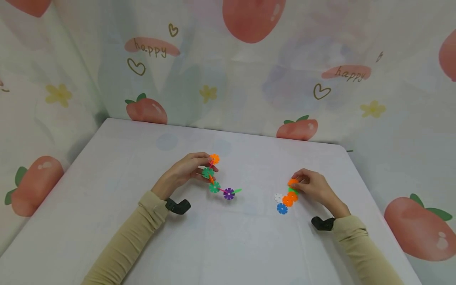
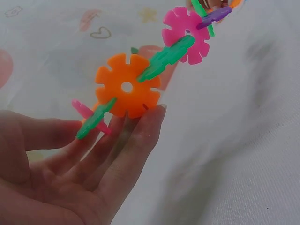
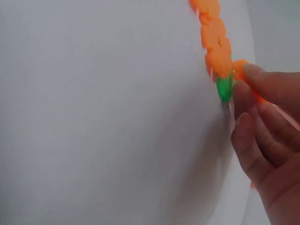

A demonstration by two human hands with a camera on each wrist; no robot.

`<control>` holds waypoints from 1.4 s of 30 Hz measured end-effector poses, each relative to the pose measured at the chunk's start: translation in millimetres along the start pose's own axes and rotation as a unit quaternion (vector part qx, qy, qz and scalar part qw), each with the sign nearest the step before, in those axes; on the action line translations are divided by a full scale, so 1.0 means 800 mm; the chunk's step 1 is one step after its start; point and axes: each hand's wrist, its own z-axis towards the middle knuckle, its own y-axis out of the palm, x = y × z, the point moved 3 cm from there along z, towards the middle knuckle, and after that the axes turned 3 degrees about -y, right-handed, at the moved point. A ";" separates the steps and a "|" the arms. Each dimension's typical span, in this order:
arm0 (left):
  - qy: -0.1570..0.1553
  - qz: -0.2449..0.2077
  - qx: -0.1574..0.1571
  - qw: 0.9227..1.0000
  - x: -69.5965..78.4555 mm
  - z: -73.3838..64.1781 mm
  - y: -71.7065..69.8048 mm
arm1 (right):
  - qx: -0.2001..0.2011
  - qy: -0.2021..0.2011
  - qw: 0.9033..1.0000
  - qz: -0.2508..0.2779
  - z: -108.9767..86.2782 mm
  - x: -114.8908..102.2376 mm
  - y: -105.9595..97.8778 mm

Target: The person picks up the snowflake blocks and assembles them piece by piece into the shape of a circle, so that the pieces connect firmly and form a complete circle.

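Cloth (image 1: 21, 130) printed with big red fruit hangs along the left side of the frame and runs on behind the white table (image 1: 249, 245). From the lower left my tan left sleeve (image 1: 122, 233) slants upward, with a black wrist mount (image 1: 178, 206) just beside its cuff. Left of centre is my left hand (image 1: 185, 170), its thumb and fingers pinching the upper end of a chain (image 1: 214, 187) of notched plastic discs. That chain trails down and rightward to the middle of the frame: an orange disc (image 1: 215, 158) on top, a pink piece on edge, a green disc, an orange one on edge, another green, another pink on edge, then a purple disc (image 1: 229, 194) and a light green piece at the tail. In my left wrist view, my thumb tip touches a green disc in the left half, and a fingertip lies against the orange disc right of it.

Right of centre, well apart from the chain, is a cluster (image 1: 287, 201) of discs: a white disc (image 1: 278, 198) at its left, a blue disc (image 1: 282, 208) lowest, two overlapping orange ones, and some green above them. I cannot tell whether the white and blue ones are joined to the rest. At the cluster's top my right hand (image 1: 313, 186) pinches another orange disc between thumb and finger. Below it a second black mount (image 1: 323, 224) sits by my right sleeve (image 1: 367, 249), which runs to the lower right.
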 end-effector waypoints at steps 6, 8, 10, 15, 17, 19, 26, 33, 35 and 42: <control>0.000 -0.001 -0.001 1.000 0.000 0.000 0.000 | 0.015 -0.032 0.998 0.046 0.006 -0.015 0.006; -0.001 0.000 -0.001 1.000 -0.001 0.001 0.000 | 0.010 -0.039 0.996 0.074 0.008 -0.022 0.008; -0.002 -0.001 0.000 1.000 -0.001 0.001 0.001 | 0.004 -0.043 0.994 0.099 0.010 -0.030 0.010; 0.000 0.002 -0.001 1.000 -0.001 0.002 0.002 | -0.008 -0.053 0.989 0.135 0.016 -0.050 0.016; -0.001 0.005 -0.003 1.000 -0.002 0.002 0.002 | -0.010 -0.055 0.989 0.138 0.019 -0.057 0.020; -0.002 0.007 -0.005 1.000 -0.003 0.003 0.002 | -0.008 -0.056 0.988 0.142 0.022 -0.065 0.024; -0.004 0.005 -0.007 1.000 -0.004 0.003 0.002 | -0.010 -0.068 0.984 0.167 0.034 -0.100 0.034; -0.007 0.009 -0.018 1.000 -0.007 0.005 0.005 | -0.017 -0.085 0.978 0.189 0.052 -0.121 0.051; -0.009 0.009 -0.019 1.000 -0.007 0.005 0.006 | -0.022 -0.092 0.974 0.205 0.057 -0.128 0.057; -0.015 0.012 -0.014 1.000 -0.007 0.006 0.006 | -0.027 -0.111 0.966 0.232 0.069 -0.157 0.072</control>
